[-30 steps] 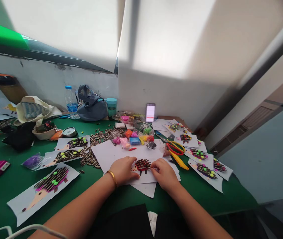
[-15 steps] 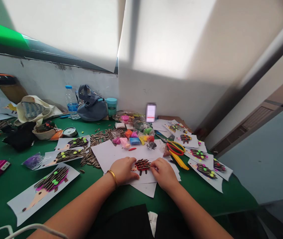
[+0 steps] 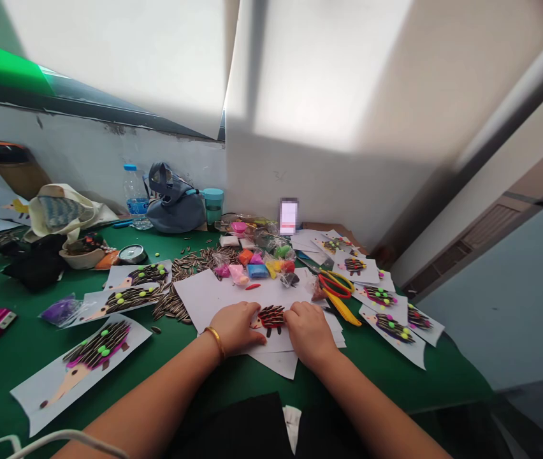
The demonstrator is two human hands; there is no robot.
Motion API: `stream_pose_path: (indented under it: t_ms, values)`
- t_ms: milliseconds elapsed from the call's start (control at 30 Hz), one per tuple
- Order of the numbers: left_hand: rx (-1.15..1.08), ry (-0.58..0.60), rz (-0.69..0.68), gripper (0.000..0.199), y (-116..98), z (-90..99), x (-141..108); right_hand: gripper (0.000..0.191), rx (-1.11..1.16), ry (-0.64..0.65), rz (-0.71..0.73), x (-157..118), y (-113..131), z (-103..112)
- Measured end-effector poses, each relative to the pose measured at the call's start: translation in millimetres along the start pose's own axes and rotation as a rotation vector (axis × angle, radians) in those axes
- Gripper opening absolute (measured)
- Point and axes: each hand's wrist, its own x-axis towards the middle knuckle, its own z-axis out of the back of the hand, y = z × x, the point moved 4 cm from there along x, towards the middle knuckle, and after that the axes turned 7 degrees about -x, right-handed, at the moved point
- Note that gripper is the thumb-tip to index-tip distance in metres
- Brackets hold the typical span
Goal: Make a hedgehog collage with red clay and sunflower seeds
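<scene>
A hedgehog picture [image 3: 271, 316] with a red clay body, brown feet and sunflower-seed spines lies on white paper [image 3: 204, 296]. My left hand [image 3: 234, 326], wearing a gold bangle, rests on the paper at the hedgehog's head, thumb and forefinger apart. At the tail end, my right hand [image 3: 310, 331] has its fingers curled together against the spines; whatever is between the fingertips is hidden. Just above lies a small red strip of clay [image 3: 253, 287]. Bags of coloured clay [image 3: 257, 270] cluster behind, beside a heap of sunflower seeds [image 3: 173, 303].
Finished-looking hedgehog cards lie at left [image 3: 94, 357] and right [image 3: 393, 335]. Red-and-yellow scissors [image 3: 336, 285] and a yellow cutter [image 3: 345, 310] sit right of the paper. A water bottle [image 3: 136, 201], grey-blue bag [image 3: 176, 207] and cup [image 3: 213, 207] stand along the wall.
My right hand has shifted slightly left against the hedgehog's tail end, its fingers now curled closer together. My left hand stays in place on the paper.
</scene>
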Motion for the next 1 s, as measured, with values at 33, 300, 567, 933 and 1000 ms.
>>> stream_pose_path:
  t_ms: [33, 300, 567, 933, 1000]
  values:
    - [0.001, 0.002, 0.0, 0.063, 0, 0.2, 0, 0.014, -0.006, -0.001, 0.002, 0, 0, 0]
    - [-0.006, 0.005, 0.004, 0.063, -1, 1.6, -1, 0.013, 0.046, 0.008, -0.01, -1, -4, -4]
    - [-0.009, 0.009, 0.018, 0.062, -2, 1.9, -1, 0.006, 0.168, -0.051, -0.049, -9, -10, -1]
    - [-0.012, 0.019, 0.023, 0.062, -2, 2.5, -1, 0.022, 0.277, -0.11, -0.216, 3, -42, -13]
    - [-0.012, 0.022, 0.029, 0.061, -2, 2.7, -1, 0.023, 0.243, -0.091, -0.244, 4, -44, -21]
